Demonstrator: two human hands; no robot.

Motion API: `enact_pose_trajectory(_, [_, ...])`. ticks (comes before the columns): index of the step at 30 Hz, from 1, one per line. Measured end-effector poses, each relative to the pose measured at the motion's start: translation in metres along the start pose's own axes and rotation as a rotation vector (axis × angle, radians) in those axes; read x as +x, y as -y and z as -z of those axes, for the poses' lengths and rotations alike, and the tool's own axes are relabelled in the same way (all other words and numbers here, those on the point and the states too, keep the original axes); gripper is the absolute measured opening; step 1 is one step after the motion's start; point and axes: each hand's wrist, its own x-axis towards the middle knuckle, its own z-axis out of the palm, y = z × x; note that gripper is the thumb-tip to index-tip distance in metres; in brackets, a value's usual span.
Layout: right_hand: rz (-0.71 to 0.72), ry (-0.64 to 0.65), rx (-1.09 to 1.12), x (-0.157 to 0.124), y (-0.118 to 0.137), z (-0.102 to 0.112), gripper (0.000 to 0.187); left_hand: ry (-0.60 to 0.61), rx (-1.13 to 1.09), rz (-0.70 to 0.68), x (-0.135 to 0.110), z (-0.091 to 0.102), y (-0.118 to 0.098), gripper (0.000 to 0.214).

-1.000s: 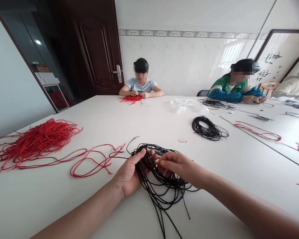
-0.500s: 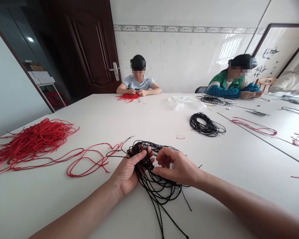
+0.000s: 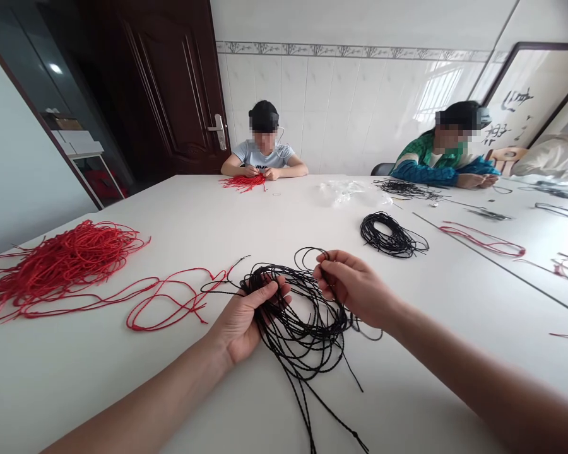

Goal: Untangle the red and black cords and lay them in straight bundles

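I'm clamping a bunch of black cords (image 3: pixel 288 328) in my left hand (image 3: pixel 243 321), fingers closed around it, while my right hand (image 3: pixel 355 287) is pinching a loop (image 3: pixel 307 248) of the same cord between thumb and fingers, just above the white table (image 3: pixel 170 214). Loose ends are trailing across the table toward me. A red cord pile (image 3: pixel 61 261) is lying to my left, and a black coil (image 3: pixel 388 236) is lying ahead to my right. Across the table, one person (image 3: pixel 262 145) is working on red cords (image 3: pixel 243 183), and another person (image 3: pixel 440 151) is sitting behind black cords (image 3: pixel 407 188).
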Motion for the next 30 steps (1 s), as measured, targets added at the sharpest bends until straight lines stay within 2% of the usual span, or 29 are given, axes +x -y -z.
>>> enact_pose_trajectory(3, [-0.075, -0.015, 0.105, 0.001, 0.003, 0.004, 0.015, 0.037, 0.01, -0.007, -0.002, -0.001, 0.002, 0.021])
enact_pose_trajectory(8, [-0.246, 0.075, 0.201, 0.0, -0.002, 0.0, 0.015, 0.122, 0.169, -0.062, -0.008, -0.006, 0.008, 0.023])
enact_pose_trajectory(11, [-0.297, 0.133, 0.205, -0.002, -0.006, -0.003, 0.017, 0.132, 0.224, -0.109, -0.01, -0.007, 0.011, 0.024])
enact_pose_trajectory(14, [-0.28, 0.182, 0.092, -0.004, -0.009, -0.006, 0.014, 0.098, 0.248, -0.129, -0.01, -0.008, 0.012, 0.023])
enact_pose_trajectory(18, [-0.258, 0.19, -0.096, -0.009, -0.014, -0.01, 0.021, 0.103, 0.271, -0.154, -0.011, -0.01, 0.013, 0.022])
enact_pose_trajectory(22, [-0.229, 0.168, -0.249, -0.01, -0.015, -0.012, 0.019, 0.105, 0.227, -0.097, -0.011, -0.009, 0.013, 0.025])
enact_pose_trajectory(26, [-0.187, 0.163, -0.21, -0.008, -0.012, -0.01, 0.01, 0.123, 0.208, -0.079, -0.011, -0.007, 0.012, 0.024])
enact_pose_trajectory(30, [-0.186, 0.171, -0.182, -0.007, -0.013, -0.008, 0.018, 0.122, 0.191, -0.09, -0.011, -0.008, 0.012, 0.024])
